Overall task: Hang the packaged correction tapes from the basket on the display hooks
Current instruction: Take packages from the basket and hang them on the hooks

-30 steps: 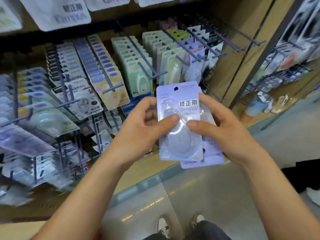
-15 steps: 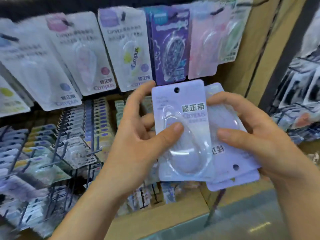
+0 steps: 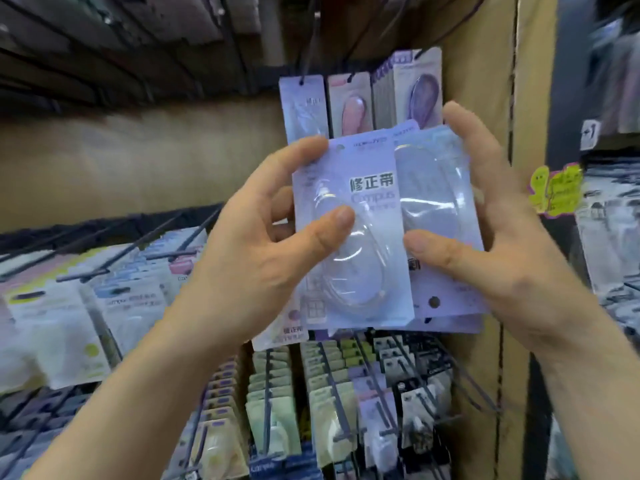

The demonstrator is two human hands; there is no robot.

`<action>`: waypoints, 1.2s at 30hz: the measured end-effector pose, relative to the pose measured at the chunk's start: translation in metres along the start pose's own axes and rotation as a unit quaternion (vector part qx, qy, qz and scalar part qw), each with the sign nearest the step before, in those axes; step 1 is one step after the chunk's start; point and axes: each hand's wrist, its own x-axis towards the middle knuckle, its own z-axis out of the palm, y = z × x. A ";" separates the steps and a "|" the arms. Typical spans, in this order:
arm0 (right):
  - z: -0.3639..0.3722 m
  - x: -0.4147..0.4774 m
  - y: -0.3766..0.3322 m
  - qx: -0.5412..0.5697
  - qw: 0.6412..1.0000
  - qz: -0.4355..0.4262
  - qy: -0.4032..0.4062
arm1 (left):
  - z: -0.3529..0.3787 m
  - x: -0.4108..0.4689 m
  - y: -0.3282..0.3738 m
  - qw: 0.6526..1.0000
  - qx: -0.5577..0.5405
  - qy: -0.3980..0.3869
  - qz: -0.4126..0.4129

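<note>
I hold a small stack of lilac correction tape packages in front of the display. The front package stands upright, with black characters above a clear blister. My left hand grips its left edge, thumb pressed on the blister. Behind it sits a second package turned upside down, its hang hole low. My right hand holds that rear stack, thumb on the front and fingers over the top edge. Just above hang a lilac package, a pink one and a purple one on display hooks. The basket is out of view.
Long dark hooks with pale packages fill the left. Below my hands are rows of hooks packed with small carded items. A brown side panel closes the bay on the right, with a yellow tag beyond it.
My view has tilted up from the lower rows to the top row of hooks. Both hands rose with the stack, which has fanned out so the rear package shows more.
</note>
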 end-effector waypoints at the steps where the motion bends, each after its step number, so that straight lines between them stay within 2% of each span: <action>1: -0.002 0.008 -0.001 -0.004 1.000 -0.001 0.009 | -0.002 0.008 0.003 1.000 0.006 0.000 -0.010; 4: -0.010 0.031 -0.003 -0.015 0.999 0.014 0.038 | -0.006 0.032 0.008 0.998 0.012 -0.001 -0.060; 9: -0.016 0.071 -0.003 -0.016 0.996 0.084 0.012 | -0.012 0.069 0.017 0.995 -0.007 0.006 -0.102; 13: -0.013 0.099 0.001 0.000 0.994 0.106 -0.037 | -0.016 0.098 0.020 0.995 -0.043 0.023 -0.090; 21: -0.011 0.133 0.002 0.005 0.996 0.084 -0.017 | -0.014 0.126 0.017 0.989 -0.085 0.105 -0.052; 25: -0.010 0.143 0.007 0.006 0.995 0.095 0.012 | -0.015 0.132 0.012 0.983 -0.053 0.169 -0.040; 28: -0.009 0.145 0.011 -0.005 0.995 0.101 0.011 | -0.016 0.134 0.008 0.980 -0.004 0.188 -0.058; 31: -0.011 0.143 0.019 -0.031 0.994 0.104 0.024 | -0.020 0.139 0.007 0.979 0.117 0.163 -0.040; 33: -0.014 0.141 0.023 -0.056 0.993 0.104 0.030 | -0.025 0.141 0.009 0.974 0.187 0.114 -0.061; 36: -0.025 0.141 0.029 -0.078 0.991 0.105 0.034 | -0.037 0.141 0.008 0.972 0.201 0.048 -0.112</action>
